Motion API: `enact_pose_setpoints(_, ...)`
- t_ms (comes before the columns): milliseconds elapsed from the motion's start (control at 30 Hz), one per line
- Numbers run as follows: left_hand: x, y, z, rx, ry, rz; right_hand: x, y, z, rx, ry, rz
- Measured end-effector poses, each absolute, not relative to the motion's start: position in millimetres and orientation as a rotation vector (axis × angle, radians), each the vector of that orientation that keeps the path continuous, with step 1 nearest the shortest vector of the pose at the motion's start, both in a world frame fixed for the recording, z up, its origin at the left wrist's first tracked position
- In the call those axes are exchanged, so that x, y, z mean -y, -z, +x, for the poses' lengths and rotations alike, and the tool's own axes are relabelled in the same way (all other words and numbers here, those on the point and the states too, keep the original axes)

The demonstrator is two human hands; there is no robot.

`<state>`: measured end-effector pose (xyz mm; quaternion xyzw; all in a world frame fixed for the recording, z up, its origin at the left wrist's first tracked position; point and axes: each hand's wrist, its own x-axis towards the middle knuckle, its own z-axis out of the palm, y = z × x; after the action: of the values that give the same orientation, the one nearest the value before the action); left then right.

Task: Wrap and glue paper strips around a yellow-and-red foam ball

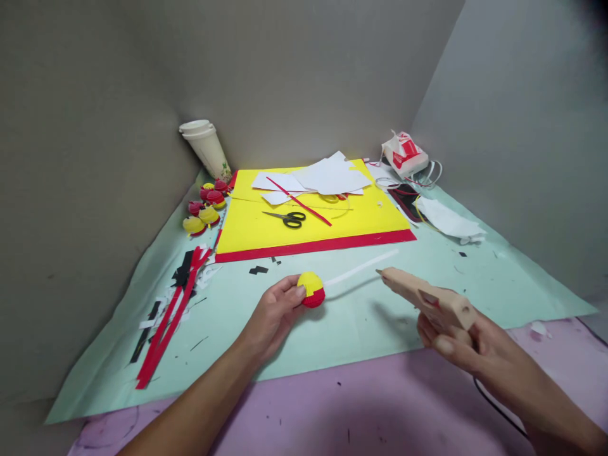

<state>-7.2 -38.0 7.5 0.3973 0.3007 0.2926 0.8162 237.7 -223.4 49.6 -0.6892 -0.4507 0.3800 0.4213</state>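
Observation:
Between the fingertips of my left hand [280, 310] is a small yellow and red paper ball [311, 290], yellow on top and red below. A thin white paper strip [363, 266] stretches from the ball's right side, its far end loose over the mat. My right hand [458, 342] is wrapped round the handle of a beige hot glue gun [427, 296]. The gun's nozzle points left toward the strip, and the two look apart. Part of the handle is hidden by my fingers. A dark cord [498, 405] hangs below my right wrist.
Black-handled scissors [293, 220], white paper sheets [327, 174] and a red strip lie on a yellow board [247, 234]. Several red and yellow balls [209, 215] sit by a white cup [209, 149]. Red strips [166, 329] and scraps lie left; a tissue pack [406, 155] stands back right.

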Motion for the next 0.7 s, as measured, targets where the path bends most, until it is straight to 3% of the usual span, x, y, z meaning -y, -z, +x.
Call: enact_pose_setpoints(700, 48.3, -13.7, -3.1, -0.618, -0.566, 0.867, 192.7, -27.3, 193.3, 1.412, -0.956, -1.563)
